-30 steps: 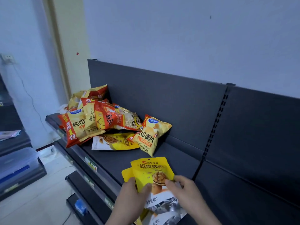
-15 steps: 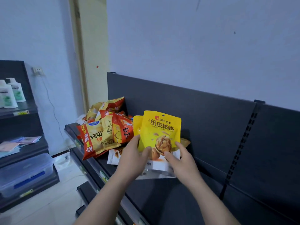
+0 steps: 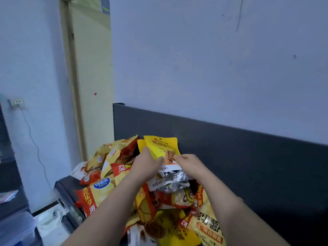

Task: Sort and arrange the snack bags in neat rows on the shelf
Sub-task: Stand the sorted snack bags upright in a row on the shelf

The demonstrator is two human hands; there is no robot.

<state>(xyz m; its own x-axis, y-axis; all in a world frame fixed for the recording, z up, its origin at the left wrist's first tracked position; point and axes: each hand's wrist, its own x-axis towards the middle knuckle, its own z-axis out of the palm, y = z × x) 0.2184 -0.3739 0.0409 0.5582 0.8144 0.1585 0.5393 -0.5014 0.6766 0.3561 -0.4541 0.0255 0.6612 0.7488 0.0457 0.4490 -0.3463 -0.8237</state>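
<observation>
Both hands up over the heap. Left hand point(image 3: 147, 166) grips the left edge of the yellow pouches point(image 3: 162, 148), thumb across the front. Right hand point(image 3: 188, 163) pinches their lower right side, fingers curled. At least two pouches held together, one fanned out slightly behind the other, silver bottoms showing below the hands. They stand nearly upright, close to the dark back panel point(image 3: 248, 166); cannot tell whether they touch it. Beneath and to the left, the loose pile of snack bags point(image 3: 113, 157) covers this end of the shelf point(image 3: 64, 186), unsorted and overlapping, with the red-and-yellow chip bag point(image 3: 99, 192) lying right at the front lip. Risks as I read them: the forearms cross directly over the pile, so any sweep sideways could push the front bags over the lip onto the floor point(image 3: 48, 226). The pouches look slick, and the two-handed hold sits low; the rear one could slide free. Set down on the heap rather than on bare shelf, they would likely topple, having no flat footing.
</observation>
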